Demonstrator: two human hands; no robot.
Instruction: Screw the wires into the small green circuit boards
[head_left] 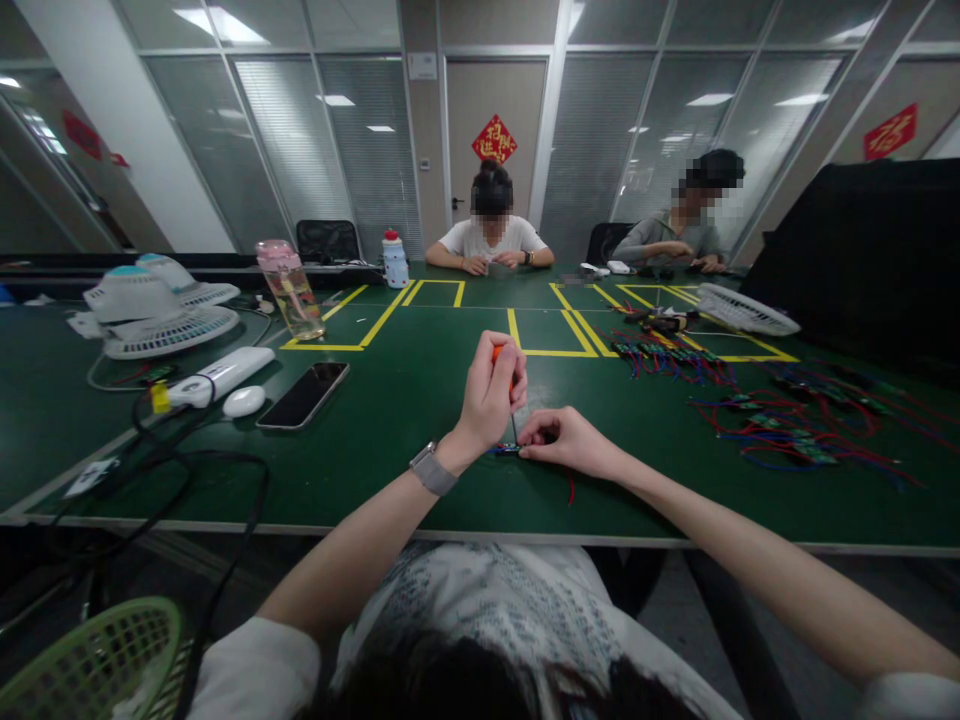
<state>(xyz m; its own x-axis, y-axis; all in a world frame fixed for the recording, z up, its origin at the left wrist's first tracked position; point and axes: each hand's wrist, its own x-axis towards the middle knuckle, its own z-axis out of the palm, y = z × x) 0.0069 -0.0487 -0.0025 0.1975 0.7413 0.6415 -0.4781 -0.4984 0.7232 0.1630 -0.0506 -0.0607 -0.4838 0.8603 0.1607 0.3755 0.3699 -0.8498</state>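
Observation:
Wrapped round the orange handle of a screwdriver (515, 425) is my left hand (491, 388), closed, with a watch on its wrist. The thin shaft points down to a small circuit board (508, 449) lying on the green table (405, 440). My right hand (559, 440) rests low beside the board, its thumb and forefinger pinched at the board's right end. Fingers cover part of that end. A short red wire (571, 490) shows below my right hand.
Several circuit boards with red and blue wires (787, 430) lie to the right. At left are a phone (305, 394), a white case (244, 401), a power strip (221, 378), fans (169, 320) and a pink-lidded bottle (292, 295). Two people sit across the table.

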